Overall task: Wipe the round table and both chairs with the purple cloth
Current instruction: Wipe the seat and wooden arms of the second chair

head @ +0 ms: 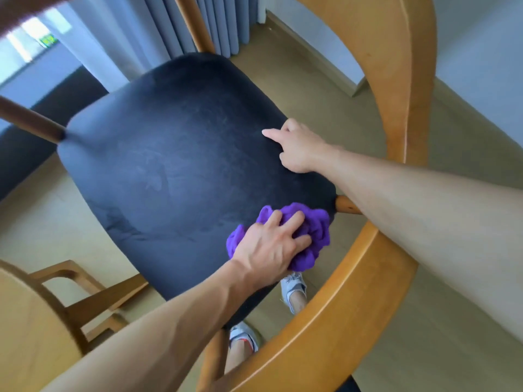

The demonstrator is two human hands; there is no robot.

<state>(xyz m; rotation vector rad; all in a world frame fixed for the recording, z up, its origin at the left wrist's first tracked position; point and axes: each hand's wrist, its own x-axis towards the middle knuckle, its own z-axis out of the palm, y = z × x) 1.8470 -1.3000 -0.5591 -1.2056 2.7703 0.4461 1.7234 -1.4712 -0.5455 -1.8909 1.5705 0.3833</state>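
A pale beige floor (325, 89) is seen throughout, met at the far right by a white wall (481, 38) with a light skirting board (314, 52). Grey-blue curtains (220, 21) are hung at the top centre. Daylight is let in through a window (25, 43) at the upper left, below which a dark panel (68, 91) is set.

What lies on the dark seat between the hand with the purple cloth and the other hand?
Nothing: in the head view only bare dark seat fabric separates the left hand, pressing the purple cloth, from the right hand resting at the seat's edge.
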